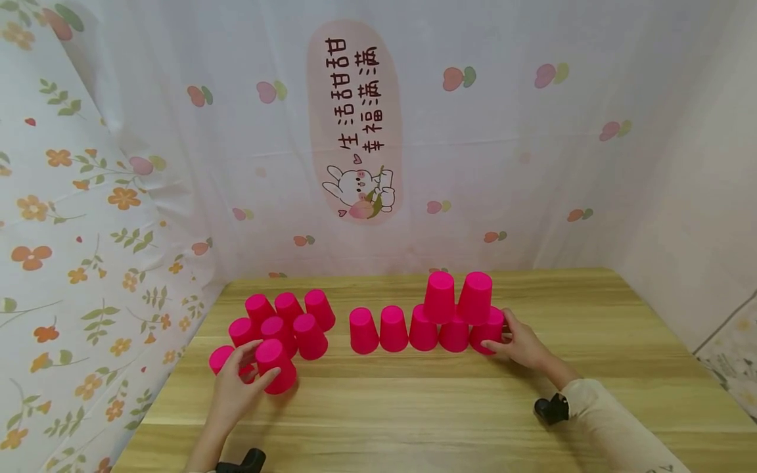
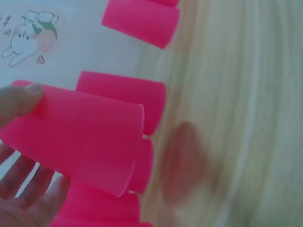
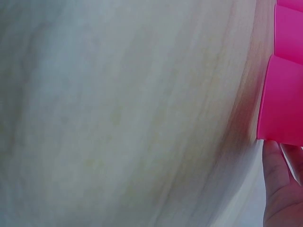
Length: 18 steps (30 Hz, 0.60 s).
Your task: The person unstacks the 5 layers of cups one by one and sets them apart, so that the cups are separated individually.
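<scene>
My left hand (image 1: 232,389) holds an upside-down pink cup (image 1: 280,373) between thumb and fingers, at the near side of the left group. In the left wrist view this held cup (image 2: 90,135) hangs above the table, its shadow falling on the wood. On the right, a row of upside-down pink cups stands side by side, with two cups, a left one (image 1: 439,299) and a right one (image 1: 475,299), on top at its right end. My right hand (image 1: 523,345) grips the row's rightmost cup (image 1: 489,330), thumb in front and fingers at its far side.
Several more upside-down pink cups, such as a far one (image 1: 319,309), stand loosely grouped on the left of the wooden table (image 1: 402,414). A printed curtain (image 1: 520,157) hangs behind the table, and a flowered cloth (image 1: 77,263) hangs on the left.
</scene>
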Each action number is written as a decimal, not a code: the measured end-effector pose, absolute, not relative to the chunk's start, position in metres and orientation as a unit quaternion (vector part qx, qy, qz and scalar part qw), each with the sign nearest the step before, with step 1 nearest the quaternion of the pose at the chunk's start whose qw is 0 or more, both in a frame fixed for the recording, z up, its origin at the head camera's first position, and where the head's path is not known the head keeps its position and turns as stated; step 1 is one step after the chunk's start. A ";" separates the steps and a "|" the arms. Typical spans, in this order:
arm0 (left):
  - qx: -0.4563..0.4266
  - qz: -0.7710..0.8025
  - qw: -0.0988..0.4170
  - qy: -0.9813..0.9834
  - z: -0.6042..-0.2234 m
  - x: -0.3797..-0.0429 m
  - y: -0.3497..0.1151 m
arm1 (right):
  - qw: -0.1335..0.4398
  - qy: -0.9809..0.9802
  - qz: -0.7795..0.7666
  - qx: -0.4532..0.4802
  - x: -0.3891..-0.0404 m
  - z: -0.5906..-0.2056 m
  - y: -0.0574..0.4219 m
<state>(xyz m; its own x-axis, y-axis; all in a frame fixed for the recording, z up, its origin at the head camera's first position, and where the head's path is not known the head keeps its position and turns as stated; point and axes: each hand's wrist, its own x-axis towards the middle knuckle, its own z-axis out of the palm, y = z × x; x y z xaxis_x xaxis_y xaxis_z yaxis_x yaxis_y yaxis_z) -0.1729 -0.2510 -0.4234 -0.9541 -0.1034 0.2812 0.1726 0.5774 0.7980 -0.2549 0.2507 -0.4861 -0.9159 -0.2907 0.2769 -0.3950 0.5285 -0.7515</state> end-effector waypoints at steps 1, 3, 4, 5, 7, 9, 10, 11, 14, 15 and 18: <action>-0.014 -0.458 0.149 -0.876 -0.424 -0.172 -0.252 | 0.058 -0.871 0.446 0.195 -0.255 -0.486 0.251; -0.007 -0.460 0.148 -0.875 -0.426 -0.173 -0.254 | 0.056 -0.871 0.449 0.194 -0.255 -0.485 0.250; -0.004 -0.461 0.148 -0.875 -0.427 -0.173 -0.255 | 0.055 -0.871 0.447 0.196 -0.254 -0.484 0.250; -0.002 -0.462 0.147 -0.875 -0.428 -0.173 -0.256 | 0.057 -0.871 0.447 0.197 -0.254 -0.484 0.250; 0.001 -0.461 0.146 -0.875 -0.431 -0.174 -0.258 | 0.058 -0.870 0.449 0.195 -0.251 -0.479 0.248; 0.004 -0.457 0.144 -0.878 -0.433 -0.174 -0.260 | 0.058 -0.870 0.449 0.195 -0.248 -0.475 0.246; 0.007 -0.454 0.143 -0.879 -0.435 -0.174 -0.261 | 0.058 -0.870 0.450 0.195 -0.248 -0.475 0.246; 0.010 -0.451 0.141 -0.881 -0.435 -0.174 -0.262 | 0.057 -0.870 0.451 0.194 -0.248 -0.476 0.246; 0.015 -0.441 0.143 -0.886 -0.438 -0.173 -0.263 | 0.057 -0.873 0.444 0.191 -0.250 -0.478 0.247; 0.015 -0.438 0.147 -0.887 -0.439 -0.173 -0.263 | 0.058 -0.874 0.442 0.192 -0.251 -0.481 0.248; 0.015 -0.425 0.160 -0.891 -0.442 -0.173 -0.263 | 0.063 -0.877 0.437 0.189 -0.244 -0.470 0.241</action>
